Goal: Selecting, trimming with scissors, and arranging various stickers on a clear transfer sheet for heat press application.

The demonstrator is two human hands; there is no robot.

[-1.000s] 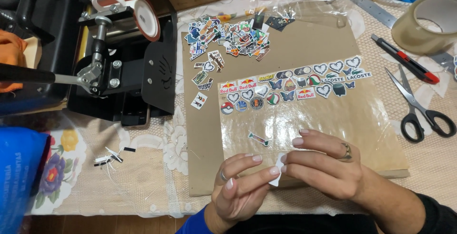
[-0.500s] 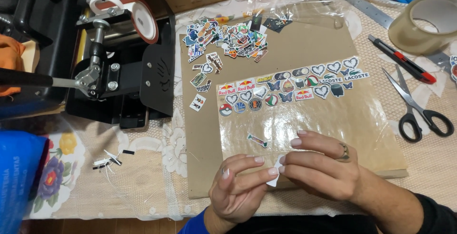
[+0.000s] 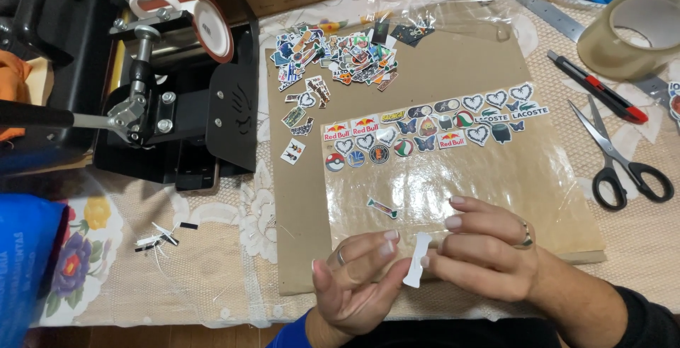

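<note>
Lace cloth (image 3: 212, 277) covers the bench, and its near left stretch holds only a few paper scraps (image 3: 159, 237) beside a blue bag (image 3: 25, 263). A black mug press (image 3: 177, 86) fills the far left corner, its lever handle pointing left. Right of it lies a brown board (image 3: 304, 199) with a heap of small colourful stickers (image 3: 340, 54) at its far edge and a clear film sheet (image 3: 496, 178) carrying two neat rows of stickers (image 3: 432, 125): hearts, butterflies, round badges.

The left hand (image 3: 354, 284) and right hand (image 3: 489, 249) meet over the board's near edge, both grips pinched together on a small white backing strip (image 3: 416, 259), standing nearly upright with its long axis running near to far.

Black-handled scissors (image 3: 623, 164), a red-tipped utility knife (image 3: 595, 86) and a tape roll (image 3: 637, 33) crowd the right side.
</note>
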